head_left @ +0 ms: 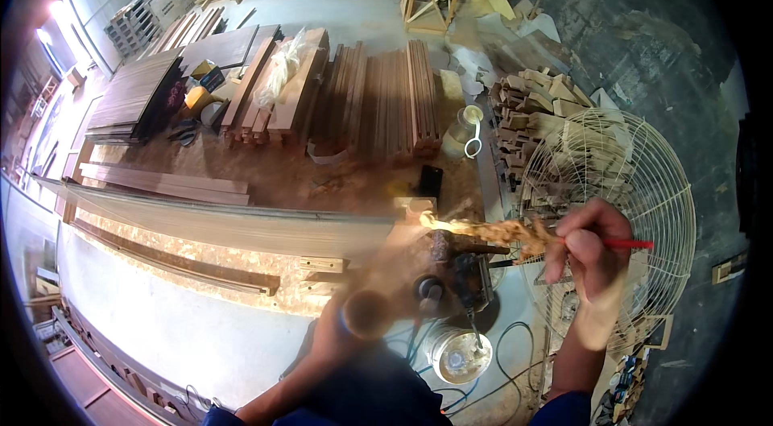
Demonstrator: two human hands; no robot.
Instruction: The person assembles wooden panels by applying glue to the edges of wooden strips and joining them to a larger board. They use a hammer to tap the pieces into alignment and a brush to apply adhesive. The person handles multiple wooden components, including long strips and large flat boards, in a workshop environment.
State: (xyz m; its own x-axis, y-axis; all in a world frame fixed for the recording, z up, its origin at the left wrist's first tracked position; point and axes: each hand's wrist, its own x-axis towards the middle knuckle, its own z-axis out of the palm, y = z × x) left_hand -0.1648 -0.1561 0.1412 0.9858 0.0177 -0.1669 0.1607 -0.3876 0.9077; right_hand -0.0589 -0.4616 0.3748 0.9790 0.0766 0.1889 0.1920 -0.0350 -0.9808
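A pale, knobbly carved wood piece point(483, 229) lies level, its near end held in a dark vise point(467, 277) at the bench's edge. My right hand point(592, 253) is closed on a thin red-handled tool point(630, 244) and touches the right end of the carving. My left hand point(334, 329) is blurred by motion, low at the left of the vise. It seems wrapped around a round brown object point(366, 313), whose kind I cannot make out.
The workbench point(241, 184) carries stacks of dark planks point(378, 100), a clear plastic jug point(465, 128) and a yellow container point(196, 96). A round wire fan guard point(652, 176) stands at the right over wood offcuts. A white bucket point(459, 355) and hoses lie below the vise.
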